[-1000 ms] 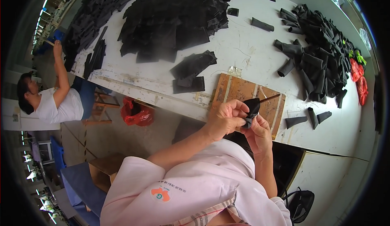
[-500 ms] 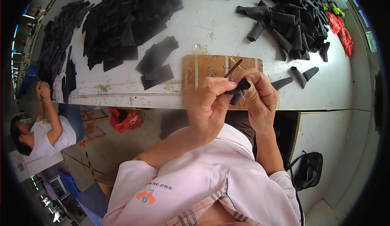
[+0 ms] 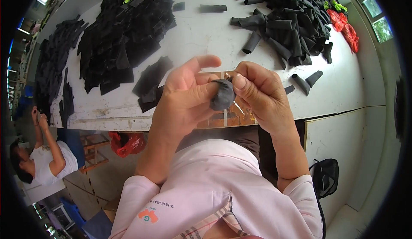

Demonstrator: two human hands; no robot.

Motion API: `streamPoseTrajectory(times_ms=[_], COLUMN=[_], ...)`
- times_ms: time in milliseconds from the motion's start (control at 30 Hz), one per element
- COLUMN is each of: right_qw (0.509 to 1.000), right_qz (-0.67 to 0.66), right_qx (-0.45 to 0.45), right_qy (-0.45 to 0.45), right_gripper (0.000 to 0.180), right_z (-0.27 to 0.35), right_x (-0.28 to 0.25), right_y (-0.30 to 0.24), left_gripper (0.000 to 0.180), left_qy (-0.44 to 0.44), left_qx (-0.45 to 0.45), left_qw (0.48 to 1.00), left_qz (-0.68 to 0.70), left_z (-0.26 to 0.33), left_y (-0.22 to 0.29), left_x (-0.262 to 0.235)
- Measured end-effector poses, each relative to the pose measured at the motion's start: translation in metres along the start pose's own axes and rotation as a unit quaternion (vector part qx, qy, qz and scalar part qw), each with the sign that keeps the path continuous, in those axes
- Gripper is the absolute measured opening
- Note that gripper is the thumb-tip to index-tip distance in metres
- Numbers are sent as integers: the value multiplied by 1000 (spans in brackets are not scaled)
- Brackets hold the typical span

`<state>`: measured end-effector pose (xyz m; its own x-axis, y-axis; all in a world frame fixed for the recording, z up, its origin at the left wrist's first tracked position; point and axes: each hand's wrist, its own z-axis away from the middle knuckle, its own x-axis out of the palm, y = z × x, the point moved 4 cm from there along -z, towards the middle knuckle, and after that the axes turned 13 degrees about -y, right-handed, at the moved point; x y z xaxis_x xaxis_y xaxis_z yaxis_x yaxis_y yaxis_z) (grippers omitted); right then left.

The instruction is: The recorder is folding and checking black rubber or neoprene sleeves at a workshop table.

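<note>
Hands meet over the near edge of a white worktable [image 3: 201, 37], and between them we see a small bunched piece of black fabric [image 3: 223, 95]. Our left hand [image 3: 184, 99] curls around the piece from the left, thumb pressed along its top, index finger stretched out straight above it. Our right hand [image 3: 262, 95] closes on it from the right, thumb and forefinger pinched on its upper end. A thin metal tool [image 3: 237, 107] pokes out just below the fabric, at the right hand's fingers; we cannot tell how it is held.

Directly under the fabric lies a brown wooden board [image 3: 229, 118] at the table's edge. To the left of the board sit a few flat black pieces [image 3: 150, 82], and farther left and up a broad heap of flat black cut pieces [image 3: 124, 33]. Up and to the right of the fabric spreads a pile of black rolled tubes [image 3: 287, 24], with red items [image 3: 345, 28] at its far end. Below the table, well left of the board, another person in a white shirt [image 3: 45, 164] sits with raised hands.
</note>
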<state>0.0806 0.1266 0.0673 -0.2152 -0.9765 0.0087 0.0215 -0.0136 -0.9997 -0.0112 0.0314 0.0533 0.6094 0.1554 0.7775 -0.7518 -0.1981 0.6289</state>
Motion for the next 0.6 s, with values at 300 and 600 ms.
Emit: streamPoseTrajectory(times_ms=[300, 600], right_qw=[971, 989], right_qz=[-228, -87], right_qx=[75, 107], right_qy=[-8, -46], right_gripper=[28, 28], right_z=[-4, -30], right_x=[-7, -10], right_y=[94, 59], left_gripper=[38, 28], left_qy=[12, 0], left_qx=[-56, 48], left_qw=[987, 872], left_qz=[150, 487], left_z=[-9, -19], left_y=[-50, -47], left_x=[-59, -61])
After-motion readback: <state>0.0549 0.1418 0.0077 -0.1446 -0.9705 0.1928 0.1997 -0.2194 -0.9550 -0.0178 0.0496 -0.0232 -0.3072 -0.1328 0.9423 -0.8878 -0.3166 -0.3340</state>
